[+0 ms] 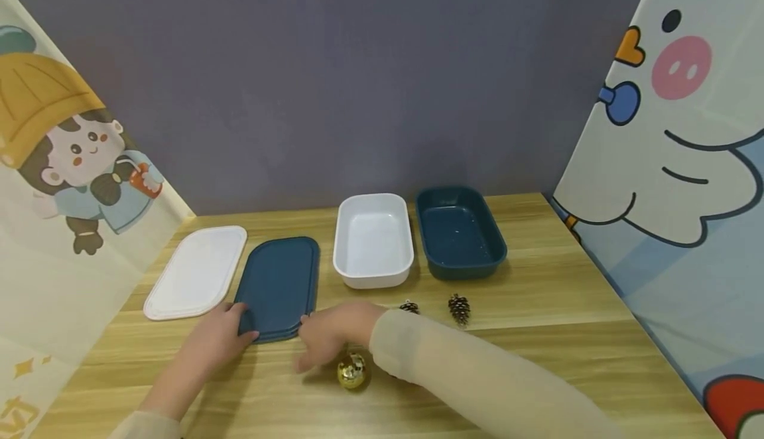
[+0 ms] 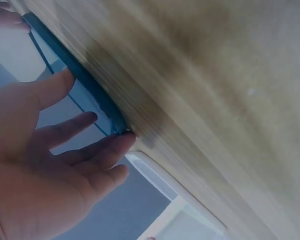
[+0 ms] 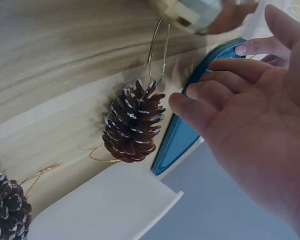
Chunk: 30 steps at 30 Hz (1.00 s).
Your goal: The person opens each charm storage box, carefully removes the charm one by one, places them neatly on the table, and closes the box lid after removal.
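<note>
A dark blue lid (image 1: 279,283), flat with rounded corners, lies on the wooden table (image 1: 268,399). My left hand (image 1: 217,334) touches its near left corner, the thumb along the near edge and the fingers along the left side. Extended fingers show on that hand (image 2: 55,155) in the left wrist view. At the near right corner is my right hand (image 1: 331,331), its fingertips against the lid's edge and its fingers loosely bent in the right wrist view. A shiny gold ball ornament (image 1: 352,371) sits just beside this hand, partly blurred in the right wrist view.
A white lid (image 1: 197,272) lies left of the blue one. Behind my right arm stand a white container (image 1: 373,280) and a dark blue container (image 1: 468,271). Two pine cones, a right one (image 1: 459,310) and a sleeve-covered one (image 1: 410,306), lie before them. Walls enclose the table.
</note>
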Each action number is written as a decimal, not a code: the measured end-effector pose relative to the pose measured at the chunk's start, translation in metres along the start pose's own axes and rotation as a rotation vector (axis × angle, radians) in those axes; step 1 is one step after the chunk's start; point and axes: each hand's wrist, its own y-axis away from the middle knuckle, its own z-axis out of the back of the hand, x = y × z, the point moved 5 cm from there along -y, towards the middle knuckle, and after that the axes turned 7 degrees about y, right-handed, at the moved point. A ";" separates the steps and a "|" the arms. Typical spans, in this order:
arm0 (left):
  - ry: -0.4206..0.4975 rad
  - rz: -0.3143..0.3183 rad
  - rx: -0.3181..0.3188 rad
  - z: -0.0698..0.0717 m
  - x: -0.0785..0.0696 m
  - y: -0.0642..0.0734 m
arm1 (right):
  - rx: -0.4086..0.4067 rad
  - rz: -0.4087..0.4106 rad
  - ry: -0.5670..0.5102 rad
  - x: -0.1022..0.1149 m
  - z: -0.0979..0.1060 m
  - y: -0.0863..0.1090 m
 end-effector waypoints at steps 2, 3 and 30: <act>0.010 0.003 0.006 -0.001 0.000 0.004 | 0.002 0.011 -0.002 0.000 -0.002 0.001; 0.020 0.004 0.014 -0.001 0.001 0.004 | 0.001 0.018 -0.005 0.000 -0.002 0.001; 0.380 0.165 0.061 0.020 0.035 -0.030 | -0.256 -0.355 -0.766 -0.035 0.017 -0.034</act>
